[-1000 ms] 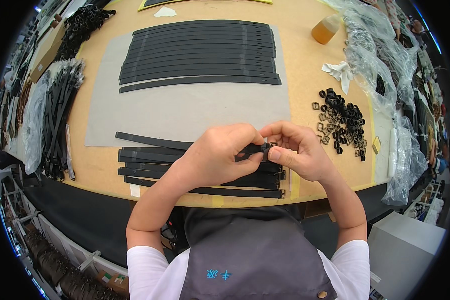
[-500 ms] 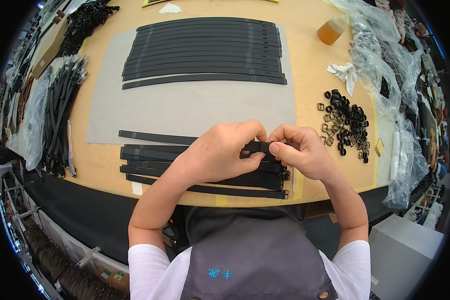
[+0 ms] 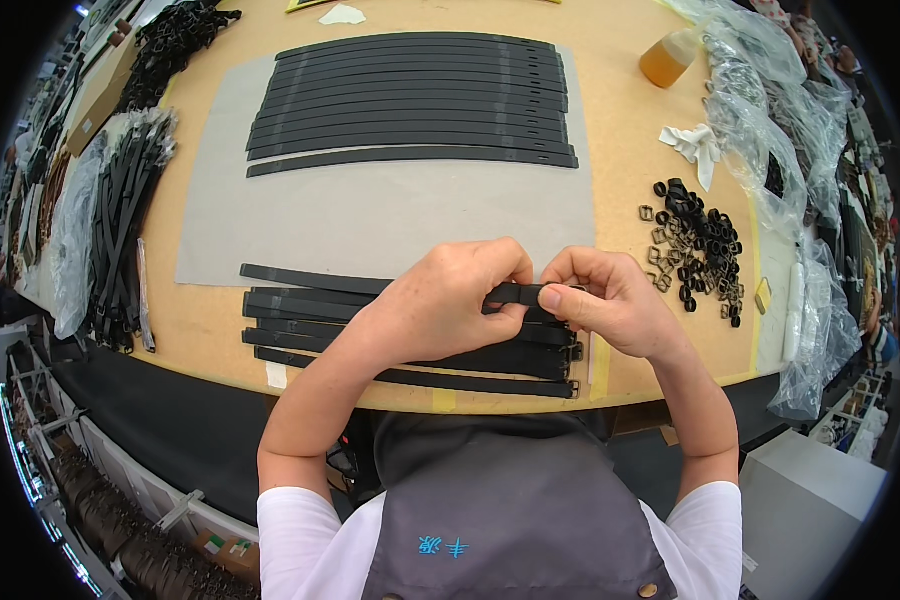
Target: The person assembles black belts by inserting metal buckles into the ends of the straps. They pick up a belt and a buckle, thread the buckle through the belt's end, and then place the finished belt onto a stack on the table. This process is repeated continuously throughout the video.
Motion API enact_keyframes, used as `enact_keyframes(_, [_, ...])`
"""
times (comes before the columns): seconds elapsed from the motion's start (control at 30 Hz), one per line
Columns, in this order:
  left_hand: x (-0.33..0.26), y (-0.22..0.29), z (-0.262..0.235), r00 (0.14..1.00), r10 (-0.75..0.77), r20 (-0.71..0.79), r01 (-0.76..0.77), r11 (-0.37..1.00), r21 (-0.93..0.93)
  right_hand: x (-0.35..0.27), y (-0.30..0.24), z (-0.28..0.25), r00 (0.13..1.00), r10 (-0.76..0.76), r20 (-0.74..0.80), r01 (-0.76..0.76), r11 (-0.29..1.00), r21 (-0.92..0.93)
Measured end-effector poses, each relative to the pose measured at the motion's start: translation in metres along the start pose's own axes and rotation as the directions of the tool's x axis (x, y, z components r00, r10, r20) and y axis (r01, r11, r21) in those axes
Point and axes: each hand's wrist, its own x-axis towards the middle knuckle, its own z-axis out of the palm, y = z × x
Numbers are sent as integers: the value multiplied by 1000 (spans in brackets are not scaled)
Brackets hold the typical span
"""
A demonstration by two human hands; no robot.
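Note:
My left hand (image 3: 450,300) and my right hand (image 3: 610,300) meet over the near edge of the table, both pinching the end of one black strap (image 3: 518,294). The strap runs left under my left hand. Below the hands lies a stack of black straps (image 3: 300,320), some with small buckles at their right ends. A row of several finished black straps (image 3: 410,100) lies side by side on a grey mat (image 3: 390,215) further back. A heap of small black and metal buckles (image 3: 695,245) sits just right of my right hand.
A bundle of black straps in clear plastic (image 3: 110,220) lies at the left. Crumpled clear plastic bags (image 3: 770,120) line the right side, with a small bottle of amber liquid (image 3: 667,60) and a white rag (image 3: 695,145). The wooden table edge (image 3: 440,400) is close to my body.
My hands stay together on the strap end; the fingers have shifted slightly and the view has moved a little. Nothing else on the table has moved.

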Motion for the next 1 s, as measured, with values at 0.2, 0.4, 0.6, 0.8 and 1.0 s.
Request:
enact_keyframes(0.2, [-2,-2,3,1000,16,-20,-16,1000,10,0,0,2,1000,-4,-14,4,1000,-19])
enact_keyframes(0.4, [-2,-1,1,1000,22,-1,-21,999,36,0,0,4,1000,-17,-20,17,1000,-23])
enact_keyframes(0.6, [-2,-2,0,1000,19,24,-20,999,48,-1,1,9,993,-88,-82,75,986,-147])
enact_keyframes(0.8, [-1,5,0,998,48,-40,-50,998,-47,-1,1,12,982,-136,-128,99,961,-259])
enact_keyframes(1.0, [-4,3,-1,992,117,-39,-118,993,-22,-4,-1,12,993,-87,-74,76,986,-146])
